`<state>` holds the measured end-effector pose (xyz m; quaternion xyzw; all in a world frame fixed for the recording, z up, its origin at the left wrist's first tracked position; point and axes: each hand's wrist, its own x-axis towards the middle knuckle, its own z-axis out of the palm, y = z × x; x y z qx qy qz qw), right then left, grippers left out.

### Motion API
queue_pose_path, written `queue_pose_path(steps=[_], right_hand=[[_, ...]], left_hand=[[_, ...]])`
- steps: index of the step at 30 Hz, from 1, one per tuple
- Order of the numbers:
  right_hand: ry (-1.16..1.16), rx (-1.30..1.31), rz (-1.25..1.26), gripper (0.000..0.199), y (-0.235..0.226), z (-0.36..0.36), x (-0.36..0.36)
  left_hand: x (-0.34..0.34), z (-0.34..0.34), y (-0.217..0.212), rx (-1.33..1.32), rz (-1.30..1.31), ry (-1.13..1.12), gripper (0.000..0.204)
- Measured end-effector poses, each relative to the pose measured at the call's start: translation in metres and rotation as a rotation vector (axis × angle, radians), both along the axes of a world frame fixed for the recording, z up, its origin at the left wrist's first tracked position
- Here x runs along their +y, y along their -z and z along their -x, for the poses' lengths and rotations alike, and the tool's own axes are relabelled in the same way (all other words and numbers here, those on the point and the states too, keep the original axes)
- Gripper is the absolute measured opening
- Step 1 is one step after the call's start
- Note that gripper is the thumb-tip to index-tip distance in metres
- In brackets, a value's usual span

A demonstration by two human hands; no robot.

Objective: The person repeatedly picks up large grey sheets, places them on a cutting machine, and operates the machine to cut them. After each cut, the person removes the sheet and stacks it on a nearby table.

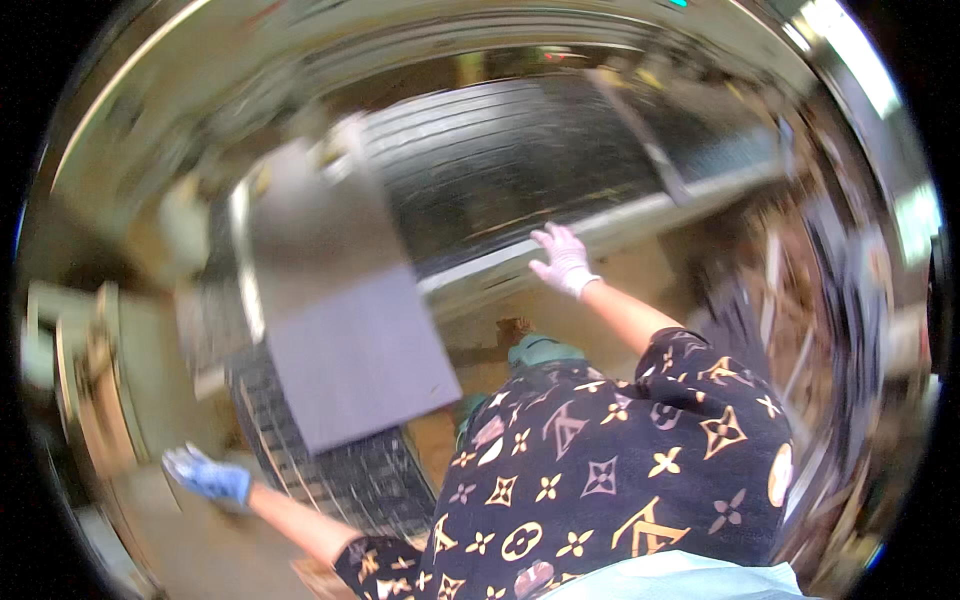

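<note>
My right hand (563, 262), in a pale pinkish glove, is just in front of a light metal rail (480, 268). Its fingers are spread and nothing shows in them. Far out to the left is my left hand (208, 474), gloved in blue and white, with fingers stretched out and holding nothing visible. Between the hands lies a flat grey rectangular panel (360, 355), its near end overhanging a dark slatted or roller-like surface (385, 480). Neither hand touches the panel. Beyond the rail stretches a wide, dark, shiny bed (510, 160) with lengthwise lines.
A grey bar (645, 145) crosses the dark bed at the right. Long dark strips (845, 280) stand stacked at my far right, blurred. At the far left are wooden boards (100, 385). Brown floor (480, 335) shows between me and the rail.
</note>
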<state>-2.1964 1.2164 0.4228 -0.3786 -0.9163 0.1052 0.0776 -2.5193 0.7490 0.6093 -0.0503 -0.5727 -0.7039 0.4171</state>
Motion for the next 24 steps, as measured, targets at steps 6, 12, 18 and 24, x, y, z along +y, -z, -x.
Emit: queue_pose_path(steps=[6,12,18,24], right_hand=[[0.730,-0.036,0.277,0.063,0.046,-0.216,0.120],[0.910,0.008,0.247,0.073,0.006,-0.311,0.226],[0.870,-0.057,0.162,0.085,-0.022,-0.293,0.368],[0.884,-0.087,0.209,0.094,-0.009,-0.278,0.434]], left_hand=[[0.224,-0.046,0.170,-0.235,0.541,0.616,0.024],[0.411,-0.224,0.223,-0.932,0.442,0.930,0.022],[0.477,-0.292,0.267,-0.747,0.471,1.107,0.059],[0.477,-0.279,0.238,-1.037,0.418,0.999,0.055]])
